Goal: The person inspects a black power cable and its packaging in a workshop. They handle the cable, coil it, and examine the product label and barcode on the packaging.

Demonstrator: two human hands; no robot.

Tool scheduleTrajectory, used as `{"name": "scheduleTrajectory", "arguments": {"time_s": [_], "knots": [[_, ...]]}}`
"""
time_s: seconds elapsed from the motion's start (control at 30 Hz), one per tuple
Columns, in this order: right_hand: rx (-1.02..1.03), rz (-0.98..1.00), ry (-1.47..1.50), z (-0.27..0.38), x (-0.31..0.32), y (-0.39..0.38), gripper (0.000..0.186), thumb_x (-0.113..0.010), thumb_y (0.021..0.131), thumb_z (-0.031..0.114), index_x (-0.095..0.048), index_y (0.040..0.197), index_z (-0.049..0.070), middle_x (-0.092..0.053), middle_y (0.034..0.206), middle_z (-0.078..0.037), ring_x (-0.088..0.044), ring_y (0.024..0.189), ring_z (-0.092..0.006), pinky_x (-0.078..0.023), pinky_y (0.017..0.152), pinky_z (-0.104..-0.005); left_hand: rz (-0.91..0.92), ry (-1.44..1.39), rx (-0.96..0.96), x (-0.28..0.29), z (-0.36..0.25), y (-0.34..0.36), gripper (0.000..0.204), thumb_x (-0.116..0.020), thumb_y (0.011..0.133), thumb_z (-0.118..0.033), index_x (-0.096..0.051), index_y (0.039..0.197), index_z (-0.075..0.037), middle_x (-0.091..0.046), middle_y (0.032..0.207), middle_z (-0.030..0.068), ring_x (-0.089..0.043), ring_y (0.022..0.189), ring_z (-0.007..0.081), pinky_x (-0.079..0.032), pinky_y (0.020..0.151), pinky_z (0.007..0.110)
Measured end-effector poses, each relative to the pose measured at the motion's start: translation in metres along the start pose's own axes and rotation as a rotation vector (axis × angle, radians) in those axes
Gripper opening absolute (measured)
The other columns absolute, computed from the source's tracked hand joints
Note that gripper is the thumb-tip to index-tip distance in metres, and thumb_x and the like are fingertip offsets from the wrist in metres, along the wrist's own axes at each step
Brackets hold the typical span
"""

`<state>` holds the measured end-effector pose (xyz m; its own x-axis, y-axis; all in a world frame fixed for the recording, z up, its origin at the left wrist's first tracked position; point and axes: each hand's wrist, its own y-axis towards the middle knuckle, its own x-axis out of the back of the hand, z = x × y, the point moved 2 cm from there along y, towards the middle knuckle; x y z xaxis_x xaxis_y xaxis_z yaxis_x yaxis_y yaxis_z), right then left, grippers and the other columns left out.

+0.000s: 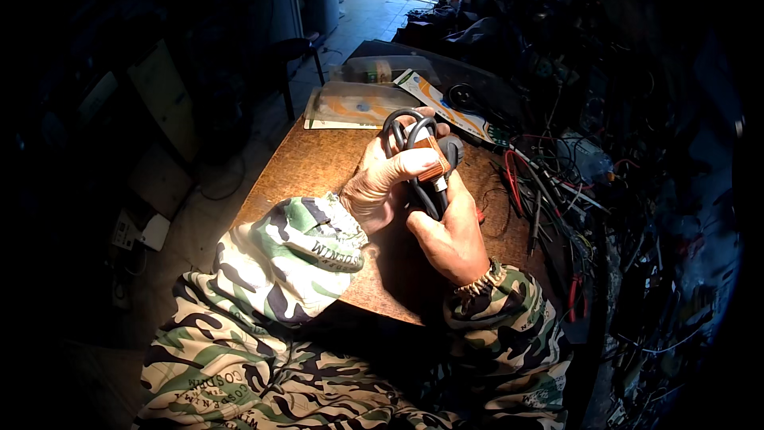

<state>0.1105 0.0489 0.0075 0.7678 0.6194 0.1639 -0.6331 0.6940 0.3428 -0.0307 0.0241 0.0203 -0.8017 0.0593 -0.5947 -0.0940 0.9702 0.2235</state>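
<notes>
My left hand [380, 179] is closed round a coil of thick black cable [390, 123], its thumb lying across a small orange-brown striped piece [430, 166] with a pale part above it, in the middle of the bundle. A dark rounded end [452, 148] pokes out at the right of the bundle. My right hand [450, 239] holds the lower part of the same bundle, near a small silvery fitting [440, 185] under the striped piece. Both hands are over the wooden worktop [282, 175], with my wrists in camouflage sleeves.
Behind my hands lie flattened plastic packs [366, 103] and orange-white cards [446, 107]. Tangled wires [541, 183] and red-handled pliers [574, 295] line the right side among dark clutter. A black stool [290, 52] stands at the back left, before an open doorway.
</notes>
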Motion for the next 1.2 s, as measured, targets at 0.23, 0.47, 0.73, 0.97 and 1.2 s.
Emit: {"name": "scheduleTrajectory", "arguments": {"time_s": [0.23,0.47,0.73,0.97,1.2], "knots": [[-0.087,0.168,0.173,0.004,0.004,0.000,0.032,-0.068,0.084,-0.003,-0.065,0.115,-0.003,-0.070,0.104,-0.006,-0.066,0.097,-0.0141,-0.053,0.087,-0.0286,0.212,0.005,0.148,-0.001,-0.008,-0.002,0.095,-0.081,0.078,-0.021,-0.028,0.157,-0.010,-0.056,0.138,0.0202,-0.062,0.122,0.0319,-0.055,0.105,0.048],[-0.332,0.143,0.520,0.011,0.006,0.001,0.037,-0.071,0.079,-0.006,-0.066,0.115,-0.002,-0.068,0.094,-0.004,-0.067,0.090,-0.0156,-0.053,0.084,-0.0295,0.065,0.245,-0.024,-0.008,-0.001,-0.005,0.053,-0.083,0.081,-0.002,-0.058,0.128,-0.004,-0.069,0.100,0.0035,-0.070,0.090,0.0145,-0.059,0.082,0.031],[-0.036,0.029,0.227,0.001,0.002,0.005,0.028,-0.071,0.080,0.000,-0.067,0.107,-0.001,-0.074,0.089,-0.007,-0.072,0.078,-0.0180,-0.055,0.067,-0.0325,0.095,0.154,0.069,-0.005,-0.004,-0.001,0.081,-0.086,0.076,-0.012,-0.046,0.146,-0.002,-0.060,0.136,0.0177,-0.064,0.121,0.0271,-0.054,0.104,0.040],[0.105,-0.385,-0.405,0.004,0.023,-0.002,0.028,-0.073,0.079,0.004,-0.062,0.105,-0.001,-0.072,0.084,-0.025,-0.073,0.083,-0.0423,-0.057,0.070,-0.0437,0.093,0.149,0.148,-0.002,0.003,0.003,0.074,-0.085,0.084,-0.020,-0.044,0.144,-0.005,-0.064,0.121,0.0073,-0.064,0.114,0.0192,-0.055,0.098,0.036],[0.087,-0.294,-0.538,-0.004,0.005,-0.004,0.040,-0.072,0.079,0.004,-0.054,0.114,0.000,-0.069,0.097,-0.024,-0.069,0.091,-0.0453,-0.056,0.077,-0.0488,0.048,0.080,0.295,-0.013,0.003,-0.017,0.034,-0.085,0.080,-0.009,-0.068,0.109,-0.006,-0.070,0.103,0.0039,-0.066,0.100,0.0163,-0.053,0.091,0.035]]}}
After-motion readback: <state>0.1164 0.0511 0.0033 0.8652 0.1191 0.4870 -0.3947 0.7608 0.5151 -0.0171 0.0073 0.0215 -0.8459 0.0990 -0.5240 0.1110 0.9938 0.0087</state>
